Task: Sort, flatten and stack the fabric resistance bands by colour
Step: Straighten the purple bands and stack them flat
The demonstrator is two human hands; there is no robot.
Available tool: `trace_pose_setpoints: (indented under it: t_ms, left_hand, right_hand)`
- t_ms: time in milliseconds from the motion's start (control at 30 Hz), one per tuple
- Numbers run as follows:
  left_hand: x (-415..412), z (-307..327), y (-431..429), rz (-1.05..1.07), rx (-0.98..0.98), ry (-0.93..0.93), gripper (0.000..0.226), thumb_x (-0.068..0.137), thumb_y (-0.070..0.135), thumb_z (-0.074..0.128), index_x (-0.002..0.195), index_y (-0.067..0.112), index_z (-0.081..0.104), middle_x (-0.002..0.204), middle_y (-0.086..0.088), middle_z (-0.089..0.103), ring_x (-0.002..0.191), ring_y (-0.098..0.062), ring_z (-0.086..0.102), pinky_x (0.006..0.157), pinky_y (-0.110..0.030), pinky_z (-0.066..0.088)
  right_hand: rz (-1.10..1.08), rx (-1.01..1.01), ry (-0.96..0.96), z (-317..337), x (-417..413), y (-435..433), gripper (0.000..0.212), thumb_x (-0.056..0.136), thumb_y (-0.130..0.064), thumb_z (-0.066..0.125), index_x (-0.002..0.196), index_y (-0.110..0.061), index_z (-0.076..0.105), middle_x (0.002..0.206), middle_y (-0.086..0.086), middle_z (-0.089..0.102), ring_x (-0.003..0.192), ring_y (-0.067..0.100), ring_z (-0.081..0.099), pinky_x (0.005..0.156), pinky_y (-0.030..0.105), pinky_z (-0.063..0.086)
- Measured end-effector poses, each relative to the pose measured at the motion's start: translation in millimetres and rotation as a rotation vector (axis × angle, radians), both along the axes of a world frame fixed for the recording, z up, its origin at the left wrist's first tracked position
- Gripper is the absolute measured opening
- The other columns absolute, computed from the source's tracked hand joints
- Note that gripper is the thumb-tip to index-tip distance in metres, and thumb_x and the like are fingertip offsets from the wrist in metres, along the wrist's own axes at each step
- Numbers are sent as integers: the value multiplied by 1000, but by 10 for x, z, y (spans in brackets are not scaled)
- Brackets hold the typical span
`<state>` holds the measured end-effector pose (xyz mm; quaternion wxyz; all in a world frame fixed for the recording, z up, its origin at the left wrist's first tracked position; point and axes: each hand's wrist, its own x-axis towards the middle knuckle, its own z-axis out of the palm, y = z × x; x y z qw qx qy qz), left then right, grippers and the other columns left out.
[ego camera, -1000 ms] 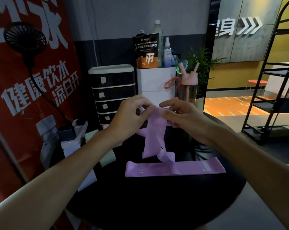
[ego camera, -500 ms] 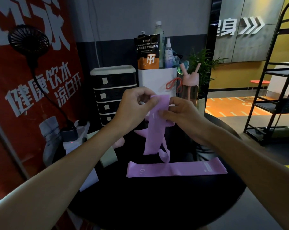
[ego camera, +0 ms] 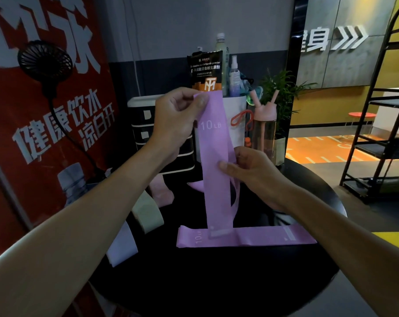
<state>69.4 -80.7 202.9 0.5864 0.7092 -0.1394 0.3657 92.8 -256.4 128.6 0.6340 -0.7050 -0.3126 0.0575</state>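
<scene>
A purple band marked 10 LB (ego camera: pixel 213 143) hangs upright above the round black table (ego camera: pixel 217 282). My left hand (ego camera: pixel 178 120) pinches its top end. My right hand (ego camera: pixel 249 170) pinches it about halfway down, thumb on the front. Its lower end reaches a second purple band (ego camera: pixel 258 237) lying flat across the table. A green band (ego camera: pixel 148 211), a pink band (ego camera: pixel 160 191) and a pale lilac band (ego camera: pixel 122 245) lie at the table's left, and another purple piece (ego camera: pixel 197 186) shows behind the hanging band.
Behind the table stand a black drawer unit (ego camera: pixel 143 124), a white box holding a powder pouch (ego camera: pixel 206 72) and bottles, and a pink drinking bottle (ego camera: pixel 263 129). A black fan (ego camera: pixel 45 60) stands at the left before a red poster. A black shelf rack (ego camera: pixel 381 124) is at the right.
My left hand lifted the band's top end higher while my right hand slid down it. The band now hangs stretched out straight instead of bunched and twisted.
</scene>
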Motion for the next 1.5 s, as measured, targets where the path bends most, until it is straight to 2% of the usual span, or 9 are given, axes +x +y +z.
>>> trace_pose_setpoints:
  t_ms: [133, 267, 433, 600, 733, 833, 1033, 1300, 1500]
  left_hand:
    - [-8, -32, 62, 16, -6, 15, 6, 96, 14, 64, 98, 12, 69, 94, -4, 74, 87, -17, 71, 79, -42, 59]
    - [-21, -21, 82, 14, 0, 14, 6, 96, 14, 63, 98, 12, 69, 93, -4, 73, 85, -15, 70, 80, -40, 59]
    - [-41, 4, 66, 24, 7, 18, 10, 97, 15, 62, 101, 7, 68, 94, -5, 73, 86, -17, 71, 80, -40, 60]
    - [-20, 23, 62, 21, 13, 11, 6, 96, 14, 64, 93, 14, 69, 90, -3, 74, 85, -16, 70, 81, -39, 59]
    - [-2, 16, 51, 13, 21, 18, 6, 96, 15, 64, 93, 16, 69, 89, 0, 74, 84, -14, 70, 80, -35, 59]
    - [5, 23, 46, 13, 16, 6, 7, 96, 14, 65, 90, 16, 69, 84, 3, 73, 80, -10, 69, 75, -32, 59]
    - [-12, 38, 58, 32, -24, 1, 6, 95, 13, 65, 92, 13, 69, 83, 5, 73, 80, -9, 69, 76, -29, 58]
    - [-6, -84, 187, 111, -127, 20, 5, 95, 11, 65, 95, 12, 70, 86, 3, 74, 84, -13, 70, 81, -36, 60]
    - [20, -287, 319, 186, -177, 53, 7, 94, 9, 66, 99, 11, 65, 83, -7, 70, 82, -18, 69, 77, -38, 61]
  right_hand:
    - [38, -27, -1, -57, 7, -52, 47, 80, -34, 67, 109, 1, 61, 106, 22, 68, 102, 38, 65, 88, 48, 56]
    - [5, -120, -42, -124, 26, -32, 20, 89, -12, 67, 108, -5, 63, 101, 11, 72, 96, 25, 69, 87, 35, 58]
    - [-216, -202, -194, -187, 44, 19, 6, 87, -7, 69, 83, -12, 67, 83, -5, 69, 81, 16, 69, 76, 33, 59]
    - [-149, -144, -84, -199, -12, 30, 6, 91, -3, 61, 92, -7, 66, 87, 5, 71, 86, 25, 70, 78, 37, 60]
    - [0, 21, 70, -184, -104, 55, 27, 103, -16, 43, 101, -8, 69, 85, -3, 71, 80, 11, 66, 79, 23, 54]
    - [39, 6, 11, -194, -133, 104, 26, 100, -19, 51, 112, -2, 66, 97, 3, 70, 86, 11, 65, 76, 17, 52]
    - [19, -124, 40, -380, -80, 189, 29, 89, -19, 70, 108, 2, 67, 109, 18, 70, 105, 35, 66, 95, 51, 52]
    - [45, -120, 177, -628, -79, -2, 15, 90, 1, 63, 105, 5, 65, 104, 15, 73, 96, 27, 70, 91, 40, 56]
    - [17, -166, 209, -698, -66, -389, 22, 90, -8, 64, 112, -9, 63, 106, 16, 71, 96, 27, 68, 75, 26, 55]
